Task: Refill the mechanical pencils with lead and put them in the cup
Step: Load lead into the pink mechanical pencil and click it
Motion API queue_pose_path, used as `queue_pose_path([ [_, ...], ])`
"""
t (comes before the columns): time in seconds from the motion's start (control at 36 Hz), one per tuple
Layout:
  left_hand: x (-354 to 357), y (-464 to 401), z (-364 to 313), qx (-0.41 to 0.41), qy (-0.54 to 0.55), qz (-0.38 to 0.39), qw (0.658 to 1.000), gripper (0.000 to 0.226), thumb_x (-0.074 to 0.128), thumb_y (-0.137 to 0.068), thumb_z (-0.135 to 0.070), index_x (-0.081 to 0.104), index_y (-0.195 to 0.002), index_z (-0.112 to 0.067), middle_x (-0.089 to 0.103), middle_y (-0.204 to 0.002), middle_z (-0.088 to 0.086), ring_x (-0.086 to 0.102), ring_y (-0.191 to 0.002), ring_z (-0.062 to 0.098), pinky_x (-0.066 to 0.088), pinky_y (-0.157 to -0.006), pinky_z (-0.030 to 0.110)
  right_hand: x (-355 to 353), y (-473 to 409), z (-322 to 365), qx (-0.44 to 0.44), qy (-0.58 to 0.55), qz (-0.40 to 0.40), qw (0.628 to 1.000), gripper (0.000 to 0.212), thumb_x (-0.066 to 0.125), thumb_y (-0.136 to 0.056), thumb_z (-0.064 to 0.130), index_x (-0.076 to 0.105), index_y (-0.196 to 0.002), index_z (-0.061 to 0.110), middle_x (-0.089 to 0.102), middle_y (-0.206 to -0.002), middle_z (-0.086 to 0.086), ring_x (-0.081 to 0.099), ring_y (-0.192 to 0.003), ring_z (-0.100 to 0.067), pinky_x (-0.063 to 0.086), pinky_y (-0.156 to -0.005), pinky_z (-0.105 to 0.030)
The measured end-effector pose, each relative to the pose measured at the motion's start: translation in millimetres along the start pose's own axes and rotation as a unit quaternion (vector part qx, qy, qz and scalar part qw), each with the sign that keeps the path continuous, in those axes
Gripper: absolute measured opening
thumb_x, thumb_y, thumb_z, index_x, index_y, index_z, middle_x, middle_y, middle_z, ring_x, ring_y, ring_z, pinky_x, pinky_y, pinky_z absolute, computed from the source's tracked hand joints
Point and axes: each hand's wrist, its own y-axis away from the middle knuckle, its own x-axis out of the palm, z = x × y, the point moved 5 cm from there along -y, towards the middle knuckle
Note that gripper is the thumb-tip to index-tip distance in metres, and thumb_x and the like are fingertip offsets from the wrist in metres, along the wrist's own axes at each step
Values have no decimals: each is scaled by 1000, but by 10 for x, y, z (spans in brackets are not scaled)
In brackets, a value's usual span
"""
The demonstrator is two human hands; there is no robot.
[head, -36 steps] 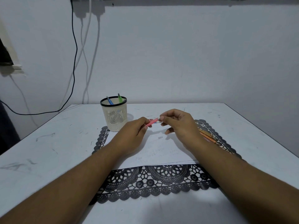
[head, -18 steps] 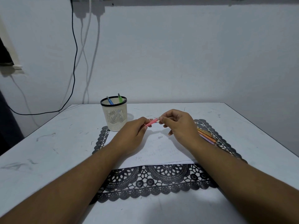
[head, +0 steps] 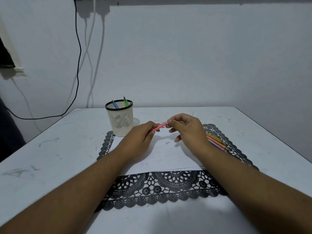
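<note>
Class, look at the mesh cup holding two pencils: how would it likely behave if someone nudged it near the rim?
The cup looks light: thin, perforated walls. Tall and narrower at its base, it might tip rather than slide. The blue pencil and green pencil lean inside, probably shifting.

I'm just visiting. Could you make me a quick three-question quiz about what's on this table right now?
1. True or false: the cup lies tipped over.
2. How many pencils stand in the cup? A) none B) two C) five
3. Fill in: the left hand holds a ____ pencil, with the right hand at its end.

Key: 1 false; 2 B, one blue, one green; 3 pink.
</note>
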Motion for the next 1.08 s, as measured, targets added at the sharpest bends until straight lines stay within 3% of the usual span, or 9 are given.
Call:
queue_pose_path([
  [0.22,11,-1,16,0,-5,3,1000,19,49,-107,-21,65,-117,-25,56,-78,-16,51,-70,1,35,-60,27,-30,-4,26,-38,55,10,998,6,73,-96,18,79,-93,16,79,-85,2,72,-83,-15,54,-55,-30],
  [0.36,9,3,12,3,-17,4,1000,19,48,-107,-21,64,-116,-25,58,-81,-14,54,-76,4,42,-65,30,-30,24,70,-88,110,-1,990,8,75,-95,26,83,-92,27,78,-81,10,71,-80,-19,58,-62,-40],
  [0.53,-13,-9,65,0,-24,2,1000,18,48,-107,-20,64,-116,-23,56,-80,-17,53,-76,2,38,-64,24,-8,-9,40,-106,153,0,982,14,74,-96,24,84,-107,24,73,-78,24,67,-72,3,60,-71,-34],
  [0.67,-7,-33,76,-5,-41,4,999,18,48,-107,-21,63,-117,-20,55,-81,-15,52,-76,4,39,-64,29,-84,-72,-7,-112,174,-18,978,29,69,-99,29,74,-127,35,75,-94,16,66,-78,-15,57,-74,-33],
  [0.72,-2,-32,82,-7,-46,6,999,19,47,-108,-21,63,-117,-19,53,-80,-16,51,-75,3,36,-61,26,-113,-112,-43,-107,200,-6,974,26,70,-98,30,75,-123,36,75,-94,14,63,-72,-15,54,-72,-33],
  [0.81,-4,-27,102,-11,-48,11,999,19,47,-108,-21,64,-116,-19,54,-81,-15,52,-74,3,35,-61,24,-67,-119,-154,-60,275,54,958,11,74,-95,32,79,-105,35,73,-88,16,57,-67,2,45,-68,-30],
  [0.89,-2,-34,136,-14,-58,13,998,20,47,-108,-22,65,-115,-21,57,-87,-13,55,-77,8,40,-64,24,-4,-54,-217,-30,353,102,930,6,74,-93,36,78,-97,35,71,-92,18,61,-75,-3,45,-65,-29],
  [1.0,9,-35,144,-14,-63,14,998,20,48,-107,-21,66,-113,-22,53,-78,-18,51,-69,4,32,-58,24,43,-50,-196,-38,412,130,901,6,73,-93,31,79,-91,33,71,-96,17,63,-87,-4,53,-77,-33],
  [1.08,24,-32,147,-18,-64,21,998,20,47,-107,-22,66,-114,-23,53,-78,-18,51,-66,4,34,-57,28,82,-68,-208,-53,441,142,885,6,71,-94,32,76,-91,31,70,-97,16,63,-92,-6,54,-84,-37],
])
